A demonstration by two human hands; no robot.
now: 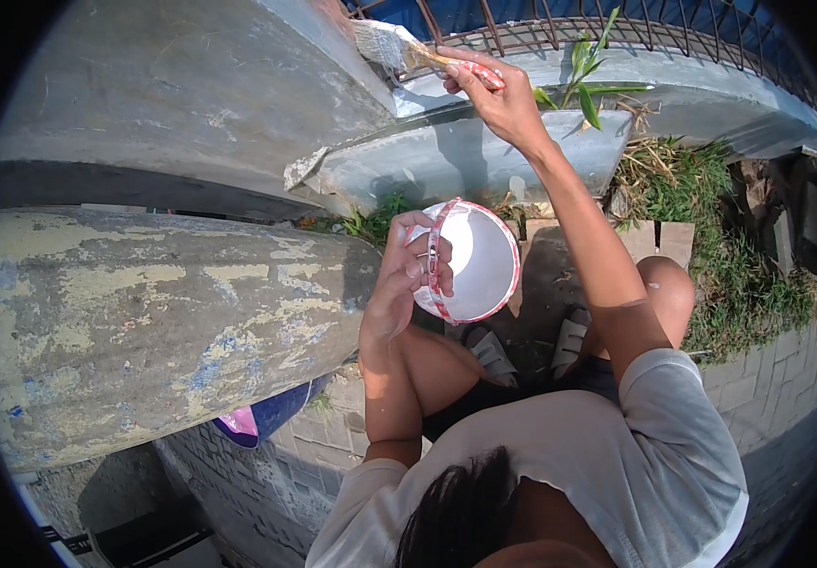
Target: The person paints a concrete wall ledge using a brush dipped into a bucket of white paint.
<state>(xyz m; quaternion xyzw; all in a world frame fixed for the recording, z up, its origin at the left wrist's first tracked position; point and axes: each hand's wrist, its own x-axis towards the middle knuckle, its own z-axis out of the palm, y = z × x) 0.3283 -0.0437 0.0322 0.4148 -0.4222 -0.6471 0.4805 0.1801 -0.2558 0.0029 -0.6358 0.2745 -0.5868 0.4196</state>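
Note:
My right hand (pixel 498 95) is closed on a paintbrush (pixel 420 57) with a wooden, red-and-white handle, raised at the top of the view. Its white-coated bristles are at the edge of the grey concrete wall (pixel 219 76), beside metal bars. My left hand (pixel 399 270) grips a white paint bucket (pixel 479 265) by its red-streaked handle and rim. The bucket is tilted below the brush, its pale inside showing. My bent knees and sandalled feet (pixel 489 355) are under it.
A weathered concrete cylinder (pixel 162 322) with peeling paint lies along the left, a blue container (pixel 271 417) with something pink beneath it. A metal grille (pixel 560 24), a leafy plant (pixel 588 76), grass (pixel 673 189), a dark object (pixel 810 218) and paving (pixel 758 379) surround me.

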